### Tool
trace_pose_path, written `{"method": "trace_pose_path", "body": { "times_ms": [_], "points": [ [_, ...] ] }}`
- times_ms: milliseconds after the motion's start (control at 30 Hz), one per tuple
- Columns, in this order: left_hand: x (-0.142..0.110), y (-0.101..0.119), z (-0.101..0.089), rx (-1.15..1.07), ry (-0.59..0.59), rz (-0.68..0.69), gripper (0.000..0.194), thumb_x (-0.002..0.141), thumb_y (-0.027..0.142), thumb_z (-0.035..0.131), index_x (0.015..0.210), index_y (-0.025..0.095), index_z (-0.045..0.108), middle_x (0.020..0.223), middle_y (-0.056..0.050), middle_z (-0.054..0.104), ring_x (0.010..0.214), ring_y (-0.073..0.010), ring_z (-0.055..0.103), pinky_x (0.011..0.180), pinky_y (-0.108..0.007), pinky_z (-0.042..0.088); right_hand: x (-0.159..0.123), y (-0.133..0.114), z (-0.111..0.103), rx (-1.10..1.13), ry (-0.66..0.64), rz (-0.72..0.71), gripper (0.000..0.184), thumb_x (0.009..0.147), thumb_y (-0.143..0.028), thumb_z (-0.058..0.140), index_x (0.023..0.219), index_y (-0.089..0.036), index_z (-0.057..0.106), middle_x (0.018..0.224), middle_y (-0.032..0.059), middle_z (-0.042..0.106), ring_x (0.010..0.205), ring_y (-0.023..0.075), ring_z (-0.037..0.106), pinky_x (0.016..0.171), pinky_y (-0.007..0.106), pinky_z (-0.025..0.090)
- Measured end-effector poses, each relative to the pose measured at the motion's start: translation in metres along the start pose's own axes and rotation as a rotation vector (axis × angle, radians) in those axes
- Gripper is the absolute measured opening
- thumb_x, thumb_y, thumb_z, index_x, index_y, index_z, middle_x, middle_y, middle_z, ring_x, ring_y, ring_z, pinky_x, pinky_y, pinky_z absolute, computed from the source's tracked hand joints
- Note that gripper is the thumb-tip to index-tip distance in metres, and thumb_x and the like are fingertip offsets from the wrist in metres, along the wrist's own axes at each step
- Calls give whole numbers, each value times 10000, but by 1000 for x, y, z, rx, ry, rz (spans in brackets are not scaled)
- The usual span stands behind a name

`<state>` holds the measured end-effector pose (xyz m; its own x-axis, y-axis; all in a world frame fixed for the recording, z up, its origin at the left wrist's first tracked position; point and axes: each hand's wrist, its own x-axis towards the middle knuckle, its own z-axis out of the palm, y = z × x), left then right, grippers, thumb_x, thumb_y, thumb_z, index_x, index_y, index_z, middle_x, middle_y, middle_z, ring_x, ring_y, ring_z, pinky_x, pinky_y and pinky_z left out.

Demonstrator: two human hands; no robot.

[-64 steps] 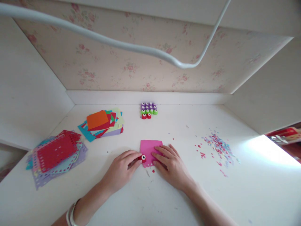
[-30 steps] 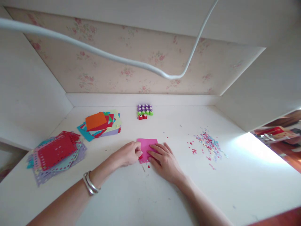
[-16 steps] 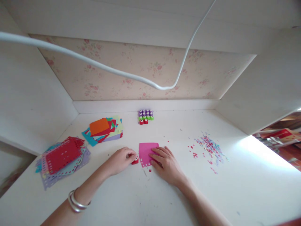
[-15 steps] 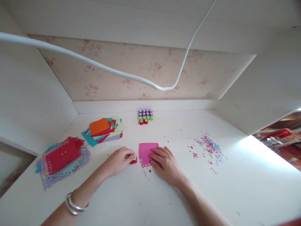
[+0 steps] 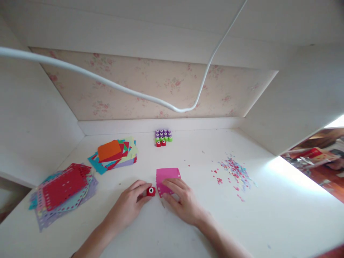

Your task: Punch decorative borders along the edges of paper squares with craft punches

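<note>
A small red craft punch (image 5: 151, 191) with a white ring on top stands by the left edge of a pink paper sheet (image 5: 167, 173). My left hand (image 5: 130, 203) is closed on the punch, thumb and fingers at its sides. The pink sheet lies on the white tabletop, with a row of punched holes along its left and lower edges. Across its right part rests my right hand (image 5: 185, 201), fingers bent together over the paper and thumb near the lower edge, holding it. That hand hides the sheet's lower right part.
More punches (image 5: 163, 137), purple, green and red, stand in rows at the back. Coloured sheets (image 5: 109, 150) lie behind on the left, with punched sheets (image 5: 66, 188) nearer. Paper bits (image 5: 236, 170) are scattered on the right. A white cable (image 5: 120, 87) hangs across the view.
My left hand has shifted its grip to the punch's sides, leaving its top in view. My right hand has slid left over the pink sheet. The camera view has shifted a little.
</note>
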<state>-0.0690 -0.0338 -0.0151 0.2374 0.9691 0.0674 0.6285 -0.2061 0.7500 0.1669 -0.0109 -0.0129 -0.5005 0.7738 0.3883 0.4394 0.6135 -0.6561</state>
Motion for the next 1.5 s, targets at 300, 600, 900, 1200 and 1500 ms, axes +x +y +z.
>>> {"method": "trace_pose_path", "body": {
  "times_ms": [300,600,900,1200,1500],
  "points": [
    [-2,9,32,-30,144,69,316,929,300,580,1242,277,542,1065,-26,687,860,-162,658,814,-301,570,-2,-5,0,152,-20,5,286,941,-213,561,1208,-264,650,1149,41,699,1014,174,660,906,293,532],
    [-4,-3,33,445,135,319,331,962,306,516,1276,243,600,1309,-62,630,1211,-256,569,1016,-461,500,4,85,-49,-154,514,456,401,872,-496,573,1122,-210,702,1081,109,722,974,269,659,815,399,528],
    [-4,3,36,548,68,305,364,973,305,479,1319,240,574,1346,-29,611,1238,-250,544,1025,-469,482,3,120,-88,-518,555,720,453,864,-551,519,1142,-246,707,999,112,700,947,273,622,848,400,451],
    [-4,4,36,524,86,321,299,968,276,492,1227,275,642,1292,-43,632,1200,-258,557,1000,-464,490,4,119,-88,-586,496,786,466,864,-534,531,1191,-238,683,1078,122,701,1008,308,619,872,435,443],
    [-4,10,34,481,81,287,265,966,280,493,1167,269,666,1252,-54,643,1179,-261,571,993,-469,489,2,84,-55,-468,502,391,377,942,-473,477,1094,-201,689,1114,101,698,1071,296,584,937,451,449]
  ]
}}
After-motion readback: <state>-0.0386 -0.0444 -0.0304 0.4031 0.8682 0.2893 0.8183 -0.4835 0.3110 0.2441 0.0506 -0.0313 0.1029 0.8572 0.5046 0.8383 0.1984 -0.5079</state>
